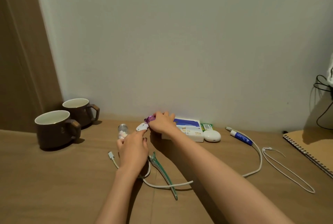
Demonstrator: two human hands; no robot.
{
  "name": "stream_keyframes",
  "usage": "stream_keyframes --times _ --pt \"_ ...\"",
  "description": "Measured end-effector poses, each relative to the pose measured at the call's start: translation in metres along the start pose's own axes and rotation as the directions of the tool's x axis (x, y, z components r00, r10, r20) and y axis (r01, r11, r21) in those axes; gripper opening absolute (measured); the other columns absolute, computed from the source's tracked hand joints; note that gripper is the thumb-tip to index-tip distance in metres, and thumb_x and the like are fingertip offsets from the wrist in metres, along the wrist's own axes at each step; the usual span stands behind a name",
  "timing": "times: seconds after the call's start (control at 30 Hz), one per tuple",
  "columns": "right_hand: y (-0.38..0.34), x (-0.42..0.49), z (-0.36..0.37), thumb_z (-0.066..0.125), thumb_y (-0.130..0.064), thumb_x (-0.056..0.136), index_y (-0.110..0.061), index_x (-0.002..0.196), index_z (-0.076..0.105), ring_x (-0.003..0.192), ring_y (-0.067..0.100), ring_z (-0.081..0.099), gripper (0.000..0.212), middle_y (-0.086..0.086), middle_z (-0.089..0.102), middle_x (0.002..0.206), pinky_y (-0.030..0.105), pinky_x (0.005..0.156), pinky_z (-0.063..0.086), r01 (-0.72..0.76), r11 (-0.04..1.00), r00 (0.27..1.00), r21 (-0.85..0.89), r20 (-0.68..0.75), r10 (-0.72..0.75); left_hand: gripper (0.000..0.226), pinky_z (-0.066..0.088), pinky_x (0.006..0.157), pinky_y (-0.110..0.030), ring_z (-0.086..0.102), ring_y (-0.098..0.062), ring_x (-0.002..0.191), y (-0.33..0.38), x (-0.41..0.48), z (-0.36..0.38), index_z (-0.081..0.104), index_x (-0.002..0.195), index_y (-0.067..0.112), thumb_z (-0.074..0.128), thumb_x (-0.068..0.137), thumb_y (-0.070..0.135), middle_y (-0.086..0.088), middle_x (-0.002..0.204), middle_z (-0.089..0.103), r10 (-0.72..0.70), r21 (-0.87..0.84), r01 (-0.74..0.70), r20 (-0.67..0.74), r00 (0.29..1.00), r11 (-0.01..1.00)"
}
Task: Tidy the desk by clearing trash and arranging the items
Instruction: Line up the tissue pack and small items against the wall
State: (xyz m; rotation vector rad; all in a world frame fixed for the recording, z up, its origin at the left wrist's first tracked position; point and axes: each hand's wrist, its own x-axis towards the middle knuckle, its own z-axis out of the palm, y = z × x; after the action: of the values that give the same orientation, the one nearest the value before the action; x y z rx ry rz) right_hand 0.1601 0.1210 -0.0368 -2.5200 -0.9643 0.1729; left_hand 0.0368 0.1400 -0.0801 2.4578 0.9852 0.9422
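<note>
Right hand [163, 122] reaches to the back of the worktop [72, 178], close to the wall, its fingers curled over a purple wrapper [149, 119]. Only a crumpled end of the wrapper shows, sticking out to the left of the knuckles, so its long axis cannot be told. Left hand [133, 150] lies nearer and relaxed, gripping nothing, its straight forefinger touching a small white piece [142, 126] just below the wrapper. A spiral notebook [317, 150] lies at the right edge. The near mug [54, 128] and the far mug [79, 111] stand upright on the left, handles to the right. A white box [191, 132] sits partly under the right wrist. A white cable [259, 160] curves from under the left hand round to the right, with a thin cord [269, 148] looped beside it. A teal clip [163, 172] lies lengthwise, its tip pointing toward the viewer. A blue tube [241, 137] lies slantwise right of a white case [212, 135]. A small jar [122, 131] stands by the left thumb.
</note>
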Motion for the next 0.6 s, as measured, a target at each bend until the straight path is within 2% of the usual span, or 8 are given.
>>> stream_keyframes --times 0.07,0.17,0.27,0.33,0.4,0.47,0.53,0.6 --pt "0.005 0.002 -0.003 0.048 -0.032 0.093 -0.018 0.128 0.051 0.124 0.032 0.035 0.038 0.013 0.047 0.132 0.040 0.097 0.030 0.036 0.999 0.997 0.026 0.060 -0.038 0.032 0.022 0.082 -0.028 0.057 -0.015 0.099 0.001 0.000 0.000 0.055 0.123 0.032 0.044 0.095 0.022 0.005 0.104 0.067 -0.013 -0.014 0.014 0.014 1.000 1.000" --pt "0.016 -0.008 -0.012 0.035 -0.030 0.100 -0.016 0.126 0.057 0.119 0.028 0.046 0.037 0.011 0.059 0.126 0.036 0.096 0.027 0.132 0.984 0.987 0.116 0.075 -0.141 0.033 0.026 0.086 -0.032 0.058 -0.016 0.096 0.003 -0.001 0.000 0.054 0.126 0.033 0.040 0.097 0.029 0.003 0.096 0.069 -0.009 -0.022 0.010 0.044 0.999 1.000" --pt "0.038 -0.021 -0.024 0.035 -0.029 0.101 -0.016 0.129 0.058 0.124 0.024 0.048 0.038 0.006 0.059 0.131 0.036 0.105 0.034 0.193 0.951 0.979 0.240 0.021 -0.203 0.040 0.028 0.094 -0.038 0.057 -0.020 0.106 0.007 -0.001 0.002 0.049 0.132 0.033 0.033 0.097 0.044 0.002 0.106 0.069 -0.020 0.024 0.017 0.101 0.995 1.000" --pt "0.060 -0.029 -0.031 0.039 -0.030 0.100 -0.019 0.129 0.059 0.126 0.022 0.047 0.037 0.003 0.059 0.133 0.039 0.107 0.038 0.224 0.943 0.975 0.247 -0.050 -0.218 0.048 0.027 0.098 -0.042 0.054 -0.021 0.113 0.011 0.001 0.003 0.044 0.136 0.035 0.029 0.094 0.054 0.003 0.114 0.067 -0.007 0.059 -0.001 0.142 0.990 0.998" --pt "0.088 -0.038 -0.038 0.040 -0.032 0.100 -0.023 0.127 0.060 0.126 0.023 0.046 0.035 0.000 0.059 0.132 0.040 0.106 0.038 0.233 0.965 0.967 0.122 -0.135 -0.216 0.054 0.030 0.097 -0.042 0.053 -0.020 0.115 0.015 0.002 0.003 0.040 0.138 0.034 0.033 0.091 0.060 0.004 0.119 0.065 0.047 0.076 -0.061 0.168 0.985 0.995" --pt "0.116 -0.051 -0.049 0.039 -0.037 0.099 -0.029 0.129 0.057 0.126 0.023 0.041 0.036 -0.003 0.056 0.136 0.039 0.105 0.033 0.196 0.979 0.959 -0.059 -0.198 -0.204 0.059 0.037 0.094 -0.041 0.052 -0.021 0.117 0.018 0.003 0.005 0.035 0.142 0.031 0.041 0.090 0.058 0.003 0.123 0.062 0.113 0.114 -0.137 0.196 0.974 0.984" --pt "0.141 -0.063 -0.057 0.036 -0.043 0.099 -0.035 0.133 0.051 0.132 0.023 0.034 0.038 -0.004 0.047 0.144 0.040 0.110 0.024 0.145 0.974 0.958 -0.174 -0.221 -0.182 0.062 0.044 0.090 -0.038 0.052 -0.023 0.116 0.020 0.006 0.012 0.031 0.144 0.027 0.047 0.090 0.052 -0.002 0.127 0.058 0.143 0.108 -0.172 0.232 0.962 0.979" --pt "0.160 -0.070 -0.061 0.032 -0.050 0.098 -0.040 0.138 0.043 0.139 0.026 0.025 0.042 -0.002 0.036 0.151 0.046 0.115 0.017 0.106 0.970 0.968 -0.220 -0.201 -0.152 0.061 0.049 0.089 -0.038 0.051 -0.024 0.116 0.020 0.009 0.020 0.030 0.145 0.024 0.048 0.091 0.048 -0.006 0.130 0.054 0.134 0.023 -0.145 0.266 0.955 0.989"
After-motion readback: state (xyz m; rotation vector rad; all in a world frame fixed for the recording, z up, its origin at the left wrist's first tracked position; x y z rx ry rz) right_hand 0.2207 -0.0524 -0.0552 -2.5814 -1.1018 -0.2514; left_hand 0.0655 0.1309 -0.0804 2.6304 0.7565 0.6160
